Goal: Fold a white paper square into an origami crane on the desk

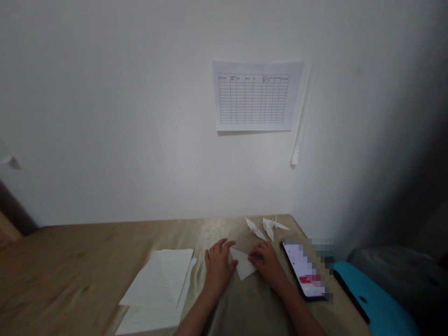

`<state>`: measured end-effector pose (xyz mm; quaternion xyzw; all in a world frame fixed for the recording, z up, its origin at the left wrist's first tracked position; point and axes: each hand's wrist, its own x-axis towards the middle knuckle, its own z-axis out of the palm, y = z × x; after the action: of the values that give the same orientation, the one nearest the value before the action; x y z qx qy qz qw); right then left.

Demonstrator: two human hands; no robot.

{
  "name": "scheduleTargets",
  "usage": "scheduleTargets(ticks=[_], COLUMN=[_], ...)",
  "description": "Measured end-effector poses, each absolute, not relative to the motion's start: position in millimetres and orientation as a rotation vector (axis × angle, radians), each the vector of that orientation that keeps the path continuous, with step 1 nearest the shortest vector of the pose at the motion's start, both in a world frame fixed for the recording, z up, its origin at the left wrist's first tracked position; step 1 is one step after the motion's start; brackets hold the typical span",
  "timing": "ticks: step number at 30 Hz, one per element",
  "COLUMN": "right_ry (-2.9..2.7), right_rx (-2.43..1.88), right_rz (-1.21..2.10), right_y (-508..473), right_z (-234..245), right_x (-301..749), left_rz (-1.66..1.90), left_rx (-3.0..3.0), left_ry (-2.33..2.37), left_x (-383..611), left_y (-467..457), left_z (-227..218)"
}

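A small folded white paper (244,267) lies on the cloth-covered table between my hands. My left hand (218,264) rests at its left side with the fingers spread, the index finger and thumb along the paper's edge. At the paper's right corner, the bent fingers of my right hand (266,261) close in a pinch. Just beyond my right hand are white folded paper cranes (269,226), one (255,229) lying a little to the left.
Lined paper sheets (161,275) lie overlapping at the left. A lit phone (304,269), partly pixelated, lies right of my right arm, near the table's right edge. Beyond that edge is a blue object (374,298). A printed table sheet (255,98) hangs on the wall.
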<state>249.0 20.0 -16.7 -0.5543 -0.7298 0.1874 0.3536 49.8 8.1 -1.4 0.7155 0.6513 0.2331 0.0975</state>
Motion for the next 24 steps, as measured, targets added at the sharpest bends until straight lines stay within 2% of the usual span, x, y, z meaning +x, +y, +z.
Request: scheduleTargets(ticks=[8,16,24], right_ry=[-1.707,-1.670,-1.662], right_rx=[-1.393,-1.272,-1.096], right_rz=[0.421,0.459,0.676], right_y=[23.5,22.9,25.4], right_z=[-22.1,-24.5,-35.2], right_x=[254.2,251.7,247.9], left_rz=[0.899,0.751,0.720], left_rx=[2.164,2.134,2.124], left_ry=[1.841,1.748,1.719], left_x=[45.5,51.5,52.1], left_y=[11.7,7.0,5.9], left_z=[-8.9,-7.9,-7.8])
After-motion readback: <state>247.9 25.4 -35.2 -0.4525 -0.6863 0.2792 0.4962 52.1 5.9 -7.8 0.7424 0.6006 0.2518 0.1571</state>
